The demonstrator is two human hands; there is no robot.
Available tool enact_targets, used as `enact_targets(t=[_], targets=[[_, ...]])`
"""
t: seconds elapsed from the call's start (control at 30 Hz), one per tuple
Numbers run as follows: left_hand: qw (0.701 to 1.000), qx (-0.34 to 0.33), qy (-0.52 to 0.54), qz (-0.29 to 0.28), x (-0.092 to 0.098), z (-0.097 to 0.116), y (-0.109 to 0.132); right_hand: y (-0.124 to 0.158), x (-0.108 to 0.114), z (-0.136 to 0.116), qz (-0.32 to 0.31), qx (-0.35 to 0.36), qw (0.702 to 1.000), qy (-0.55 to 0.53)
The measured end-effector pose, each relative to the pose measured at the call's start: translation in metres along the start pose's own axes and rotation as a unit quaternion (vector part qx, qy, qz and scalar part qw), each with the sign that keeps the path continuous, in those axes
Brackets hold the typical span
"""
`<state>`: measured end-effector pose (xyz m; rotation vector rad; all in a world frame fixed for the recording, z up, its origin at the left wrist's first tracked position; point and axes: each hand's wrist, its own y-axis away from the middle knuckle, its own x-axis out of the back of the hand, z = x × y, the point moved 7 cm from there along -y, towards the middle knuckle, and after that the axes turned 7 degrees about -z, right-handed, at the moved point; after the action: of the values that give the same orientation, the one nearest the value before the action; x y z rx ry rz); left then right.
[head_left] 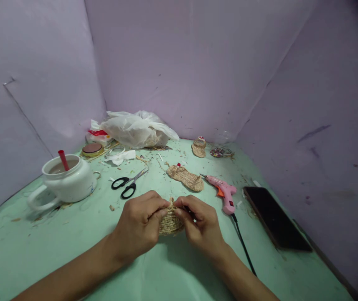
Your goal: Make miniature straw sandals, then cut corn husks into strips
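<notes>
Low in the middle of the frame, the left hand [139, 219] and right hand [202, 219] pinch the straw piece [170, 225] between them.

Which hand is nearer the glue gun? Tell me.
Right. The right hand is just left of the glue gun and closer to the person; the left hand is farther left, across the woven piece that both hands pinch.
</notes>
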<state>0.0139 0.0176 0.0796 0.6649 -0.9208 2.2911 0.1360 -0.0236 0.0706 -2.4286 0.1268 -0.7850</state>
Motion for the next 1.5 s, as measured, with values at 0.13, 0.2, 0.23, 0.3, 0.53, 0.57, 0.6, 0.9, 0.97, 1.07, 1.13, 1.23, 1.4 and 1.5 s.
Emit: enact_targets(t=[0.13, 0.2, 0.23, 0.3, 0.53, 0.57, 0.6, 0.9, 0.97, 1.07, 1.13, 1.23, 1.4, 1.5], targets=[[1.0, -0.004, -0.009, -0.003, -0.002, 0.002, 0.001, 0.002, -0.001, 0.0, -0.003, -0.003, 1.0, -0.001], [1.0, -0.006, -0.017, -0.005, -0.003, 0.003, 0.0, 0.003, -0.002, 0.001, -0.005, -0.004, 1.0, -0.005], [1.0, -0.006, -0.022, -0.009, -0.003, 0.003, -0.001, 0.003, -0.002, 0.003, -0.003, -0.005, 1.0, -0.008], [0.999, 0.005, -0.041, -0.025, -0.001, 0.001, -0.004, 0.004, -0.002, 0.009, 0.005, -0.017, 1.0, -0.016], [0.98, 0.047, -0.188, -0.043, 0.022, -0.014, -0.013, 0.01, 0.008, 0.034, 0.09, -0.052, 0.995, -0.003], [0.978, 0.037, -0.201, -0.052, 0.021, -0.016, -0.013, 0.011, 0.011, 0.032, 0.103, -0.04, 0.994, 0.017], [0.976, 0.025, -0.211, -0.056, 0.019, -0.017, -0.014, 0.011, 0.013, 0.028, 0.112, -0.021, 0.993, 0.036], [0.965, -0.11, -0.212, -0.111, -0.004, -0.032, -0.007, 0.029, -0.016, -0.027, -0.17, 0.128, 0.955, 0.206], [0.968, -0.069, -0.215, -0.11, 0.0, -0.038, -0.008, 0.041, -0.025, -0.04, -0.239, 0.153, 0.931, 0.228], [0.973, 0.101, -0.206, -0.03, 0.025, -0.054, -0.011, 0.053, -0.022, -0.06, -0.264, 0.199, 0.915, 0.232], [0.956, 0.225, -0.189, -0.003, 0.038, -0.066, -0.008, 0.047, -0.008, -0.058, -0.228, 0.164, 0.936, 0.213], [0.93, 0.315, -0.147, -0.114, 0.028, -0.077, -0.003, 0.023, 0.025, -0.02, -0.092, -0.02, 0.983, 0.155], [0.9, 0.344, -0.131, -0.236, 0.001, -0.08, 0.005, 0.004, 0.007, 0.068, -0.119, -0.347, 0.93, 0.013], [0.895, 0.359, -0.14, -0.225, -0.005, -0.08, 0.007, 0.002, -0.023, 0.082, -0.162, -0.369, 0.915, -0.02]])
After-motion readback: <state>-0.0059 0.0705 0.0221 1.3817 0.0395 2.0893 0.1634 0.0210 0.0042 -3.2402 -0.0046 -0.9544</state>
